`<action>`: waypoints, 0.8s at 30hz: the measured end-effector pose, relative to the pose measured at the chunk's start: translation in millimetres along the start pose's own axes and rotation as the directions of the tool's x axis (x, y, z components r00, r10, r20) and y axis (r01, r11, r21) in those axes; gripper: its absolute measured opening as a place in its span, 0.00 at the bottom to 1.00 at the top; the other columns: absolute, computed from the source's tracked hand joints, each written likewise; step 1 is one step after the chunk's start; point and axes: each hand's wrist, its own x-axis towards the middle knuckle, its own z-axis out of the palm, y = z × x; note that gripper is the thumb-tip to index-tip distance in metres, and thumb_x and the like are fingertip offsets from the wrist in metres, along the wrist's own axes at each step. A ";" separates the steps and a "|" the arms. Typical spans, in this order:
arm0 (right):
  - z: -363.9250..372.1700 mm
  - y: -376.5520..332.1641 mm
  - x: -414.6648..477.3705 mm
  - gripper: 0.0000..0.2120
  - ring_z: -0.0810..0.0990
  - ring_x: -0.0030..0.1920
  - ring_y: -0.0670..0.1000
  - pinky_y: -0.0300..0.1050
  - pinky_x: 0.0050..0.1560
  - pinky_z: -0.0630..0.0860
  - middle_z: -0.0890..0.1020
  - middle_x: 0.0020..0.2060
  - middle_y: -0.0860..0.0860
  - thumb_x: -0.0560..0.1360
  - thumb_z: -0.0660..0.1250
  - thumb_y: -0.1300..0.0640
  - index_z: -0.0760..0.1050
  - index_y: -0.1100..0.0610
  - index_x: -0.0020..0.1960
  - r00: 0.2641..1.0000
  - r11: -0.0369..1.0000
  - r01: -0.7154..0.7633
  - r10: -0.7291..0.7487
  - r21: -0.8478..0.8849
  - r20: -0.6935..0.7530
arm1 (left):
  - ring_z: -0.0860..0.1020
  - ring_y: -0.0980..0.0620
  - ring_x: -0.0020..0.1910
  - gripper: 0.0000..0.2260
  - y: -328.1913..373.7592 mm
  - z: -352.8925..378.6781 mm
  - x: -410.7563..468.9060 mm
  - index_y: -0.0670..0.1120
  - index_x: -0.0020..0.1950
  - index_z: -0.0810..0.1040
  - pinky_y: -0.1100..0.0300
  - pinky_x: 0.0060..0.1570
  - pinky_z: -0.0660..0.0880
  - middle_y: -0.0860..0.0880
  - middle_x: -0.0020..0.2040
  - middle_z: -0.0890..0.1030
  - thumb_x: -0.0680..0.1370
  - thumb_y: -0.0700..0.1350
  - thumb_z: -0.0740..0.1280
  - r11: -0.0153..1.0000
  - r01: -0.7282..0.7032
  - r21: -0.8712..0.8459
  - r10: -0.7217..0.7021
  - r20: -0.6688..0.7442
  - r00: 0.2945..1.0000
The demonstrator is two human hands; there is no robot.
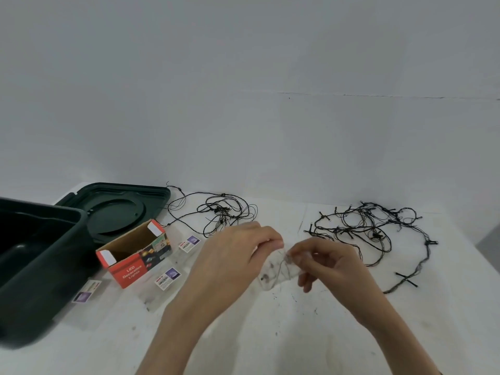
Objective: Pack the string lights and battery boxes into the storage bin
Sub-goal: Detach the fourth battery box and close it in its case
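**A:** Holding the clear packet (278,272) up between both hands: how is this step to be done well?

**B:** The packet is pinched at its upper edge by the curled fingers of the left hand (240,253). The same edge is pinched by the thumb and fingertips of the right hand (324,259), where a thin wire (284,262) seems to be gripped. Whether the wire is being tucked in or drawn out cannot be told, because the packet is blurred.

**A:** What should be watched?

**B:** If the wire is to go in, the mouth is best kept open by the left hand while small loops are fed in by the right, so that no knot is made. So thin a wire should not be pulled hard, as it can probably be bent or broken easily.

**A:** Where is the rest placed?

**B:** The storage bin (40,293) stands open at the left of the table (270,334), with its lid (119,212) laid flat behind it. What is inside cannot be seen. The string lights (221,211) lie tangled behind the hands, and a second tangle (376,234) lies well apart on the right. Neither is packed yet. A red cardboard box (130,272) lies open just beside the bin, with labelled packets (167,277) near it.
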 end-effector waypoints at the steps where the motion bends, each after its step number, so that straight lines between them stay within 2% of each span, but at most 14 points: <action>1: -0.3 0.2 -1.4 0.10 0.77 0.28 0.55 0.42 0.29 0.75 0.82 0.32 0.56 0.73 0.67 0.69 0.82 0.59 0.38 0.999 0.997 -0.028 0.026 0.070 0.036 | 0.73 0.61 0.39 0.13 -2.1 -0.8 2.4 0.57 0.46 0.79 0.67 0.39 0.68 0.56 0.39 0.80 0.76 0.60 0.57 0.999 0.026 -0.032 -0.026 0.002 1.000; 4: -0.2 -0.2 -4.3 0.01 0.77 0.27 0.55 0.42 0.27 0.73 0.80 0.32 0.57 0.67 0.71 0.64 0.82 0.60 0.37 0.992 0.948 -0.099 0.069 0.301 0.110 | 0.71 0.59 0.29 0.07 -7.7 1.0 6.4 0.54 0.40 0.82 0.71 0.32 0.64 0.57 0.30 0.78 0.76 0.49 0.66 0.951 0.158 -0.264 -0.142 0.079 0.987; 5: 0.0 0.3 -4.7 0.04 0.77 0.26 0.55 0.41 0.26 0.73 0.80 0.31 0.57 0.64 0.75 0.61 0.82 0.60 0.37 0.989 0.915 -0.116 0.071 0.387 0.129 | 0.68 0.58 0.27 0.07 -9.8 3.1 5.7 0.55 0.40 0.82 0.71 0.29 0.62 0.57 0.29 0.77 0.76 0.47 0.67 0.904 0.212 -0.370 -0.179 0.123 0.976; 7: 2.2 1.2 -5.6 0.15 0.76 0.25 0.54 0.41 0.25 0.72 0.78 0.30 0.57 0.55 0.81 0.54 0.81 0.60 0.37 0.987 0.841 -0.141 0.078 0.522 0.141 | 0.66 0.55 0.27 0.11 -10.9 7.6 2.9 0.54 0.38 0.83 0.69 0.27 0.60 0.54 0.28 0.75 0.76 0.42 0.67 0.777 0.311 -0.548 -0.233 0.209 0.950; 9: 6.5 1.3 -4.9 0.20 0.76 0.25 0.53 0.40 0.24 0.72 0.78 0.30 0.56 0.50 0.83 0.52 0.81 0.59 0.36 0.991 0.773 -0.132 0.099 0.620 0.087 | 0.65 0.52 0.27 0.15 -12.1 13.1 -0.9 0.53 0.33 0.82 0.67 0.27 0.58 0.49 0.27 0.72 0.76 0.38 0.65 0.691 0.384 -0.612 -0.272 0.271 0.923; 11: 11.4 -2.0 -2.3 0.20 0.76 0.25 0.52 0.39 0.24 0.72 0.79 0.32 0.54 0.49 0.83 0.53 0.81 0.57 0.36 0.993 0.717 -0.088 0.119 0.692 0.004 | 0.63 0.55 0.23 0.16 -10.0 16.2 -5.2 0.51 0.29 0.80 0.66 0.25 0.58 0.52 0.24 0.70 0.77 0.40 0.66 0.661 0.408 -0.630 -0.279 0.299 0.913; 12: 12.3 -2.9 -0.9 0.17 0.77 0.26 0.52 0.39 0.24 0.73 0.80 0.33 0.53 0.51 0.82 0.55 0.81 0.57 0.36 0.992 0.694 -0.051 0.120 0.718 -0.046 | 0.63 0.56 0.22 0.14 -7.8 16.8 -6.9 0.52 0.32 0.82 0.66 0.25 0.58 0.52 0.24 0.72 0.77 0.42 0.66 0.641 0.407 -0.651 -0.269 0.306 0.913; 14: 11.2 -6.0 2.0 0.07 0.78 0.27 0.52 0.38 0.26 0.74 0.80 0.35 0.52 0.59 0.76 0.59 0.81 0.56 0.36 0.982 0.677 0.017 0.127 0.736 -0.139 | 0.64 0.56 0.22 0.08 -3.5 16.4 -9.2 0.52 0.45 0.84 0.66 0.24 0.59 0.52 0.27 0.75 0.77 0.45 0.65 0.615 0.408 -0.675 -0.253 0.321 0.913; 15: 11.1 -10.1 2.6 0.02 0.78 0.27 0.52 0.38 0.28 0.75 0.81 0.35 0.52 0.62 0.72 0.60 0.81 0.56 0.35 0.974 0.687 0.056 0.121 0.725 -0.191 | 0.65 0.56 0.22 0.08 -2.1 16.1 -10.4 0.52 0.49 0.84 0.66 0.24 0.60 0.53 0.28 0.76 0.77 0.45 0.65 0.627 0.411 -0.661 -0.250 0.329 0.911; 18: 7.4 -12.4 4.3 0.08 0.79 0.28 0.53 0.39 0.31 0.77 0.81 0.32 0.52 0.68 0.66 0.64 0.81 0.54 0.36 0.939 0.786 0.174 0.050 0.593 -0.342 | 0.68 0.56 0.23 0.08 4.0 12.6 -14.3 0.53 0.52 0.82 0.67 0.25 0.64 0.54 0.30 0.80 0.78 0.44 0.64 0.720 0.393 -0.572 -0.232 0.335 0.913; 21: 6.9 -10.6 3.7 0.08 0.81 0.29 0.53 0.41 0.34 0.78 0.80 0.31 0.52 0.73 0.66 0.66 0.80 0.56 0.39 0.870 0.935 0.235 -0.081 0.265 -0.486 | 0.72 0.59 0.24 0.10 15.0 6.3 -15.8 0.56 0.57 0.80 0.70 0.29 0.68 0.56 0.31 0.81 0.78 0.47 0.64 0.858 0.335 -0.389 -0.211 0.327 0.921; 24: 8.8 -7.0 2.4 0.08 0.82 0.29 0.52 0.40 0.35 0.78 0.81 0.31 0.53 0.74 0.68 0.65 0.80 0.53 0.41 0.850 0.973 0.225 -0.221 -0.050 -0.478 | 0.75 0.64 0.28 0.11 26.3 -0.9 -14.7 0.58 0.59 0.78 0.67 0.44 0.75 0.57 0.38 0.83 0.79 0.52 0.61 0.973 0.214 -0.083 -0.179 0.306 0.935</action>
